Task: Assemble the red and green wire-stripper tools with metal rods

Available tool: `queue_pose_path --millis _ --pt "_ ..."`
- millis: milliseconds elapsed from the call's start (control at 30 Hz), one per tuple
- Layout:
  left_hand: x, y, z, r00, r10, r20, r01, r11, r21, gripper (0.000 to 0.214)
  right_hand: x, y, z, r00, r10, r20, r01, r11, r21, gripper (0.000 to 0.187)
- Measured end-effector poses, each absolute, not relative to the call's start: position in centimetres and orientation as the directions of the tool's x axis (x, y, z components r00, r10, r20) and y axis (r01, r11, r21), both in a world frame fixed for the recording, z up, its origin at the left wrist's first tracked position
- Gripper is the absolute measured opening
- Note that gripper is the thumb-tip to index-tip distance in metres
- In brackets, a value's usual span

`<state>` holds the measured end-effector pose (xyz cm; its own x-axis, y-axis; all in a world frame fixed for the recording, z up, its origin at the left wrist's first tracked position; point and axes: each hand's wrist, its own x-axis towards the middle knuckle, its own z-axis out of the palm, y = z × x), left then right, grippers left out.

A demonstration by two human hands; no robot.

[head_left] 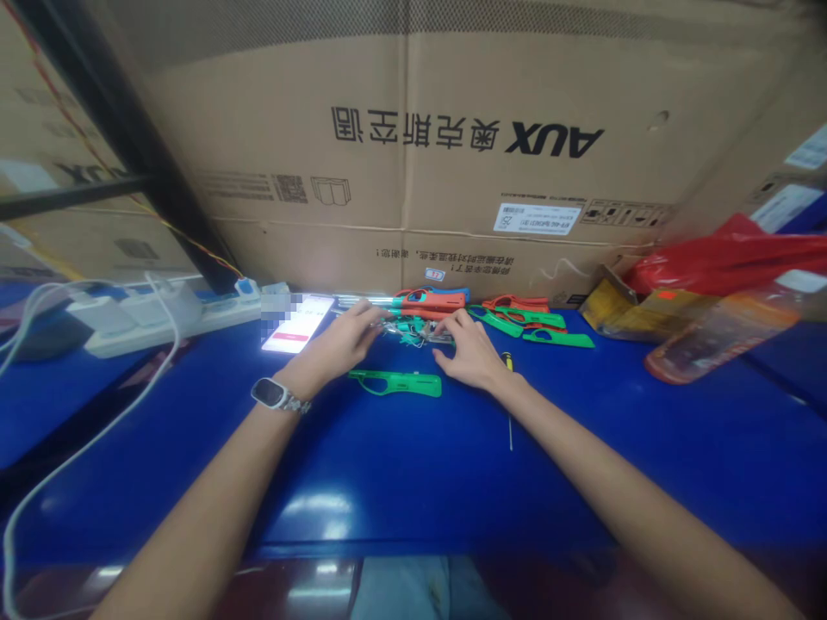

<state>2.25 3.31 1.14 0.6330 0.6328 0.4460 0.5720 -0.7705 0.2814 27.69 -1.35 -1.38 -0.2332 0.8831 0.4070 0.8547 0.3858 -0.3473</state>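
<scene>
Cardboard box (413, 65) stands behind blue table (401, 474). Power strip (194, 323) left, bottle (717, 340) right. Left hand (345, 340): fingers curled. Right hand (470, 351): thumb and fingers parted. Can't tell if either grips anything. Green casing (410, 384) lies flat on table, just on the wearer's side of the hands. Screwdriver (507, 361) by right wrist. Small parts (412, 331) in a loose pile between both hands' fingertips.
</scene>
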Motion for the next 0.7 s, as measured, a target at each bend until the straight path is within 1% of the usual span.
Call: queue_pose_path --millis 100,200,267,367,567,700 --pt "2.7 3.0 1.2 0.622 0.621 0.477 0.542 -0.781 0.311 0.025 27.1 -1.1 -1.5 -0.215 0.9 0.378 0.876 0.349 -0.333 0.017" --pt "3.0 2.7 1.2 0.606 0.628 0.488 0.52 -0.777 0.354 0.027 26.2 -0.5 -1.6 -0.172 0.915 0.364 0.87 0.315 -0.38 0.016" --pt "3.1 2.6 1.2 0.597 0.642 0.482 0.516 -0.767 0.381 0.029 25.7 -0.2 -1.6 -0.163 0.916 0.366 0.851 0.318 -0.417 0.016" --pt "2.9 2.4 1.4 0.571 0.663 0.484 0.512 -0.748 0.422 0.03 25.5 -0.1 -1.4 -0.173 0.899 0.403 0.826 0.355 -0.438 0.017" --pt "3.0 1.5 2.1 0.515 0.687 0.513 0.475 -0.727 0.496 0.03 26.0 -1.2 -0.8 -0.174 0.83 0.529 0.782 0.443 -0.438 0.006" --pt "3.9 0.8 2.5 0.46 0.711 0.532 0.434 -0.702 0.564 0.031 26.1 -2.3 -0.3 -0.123 0.816 0.565 0.725 0.462 -0.51 0.004"
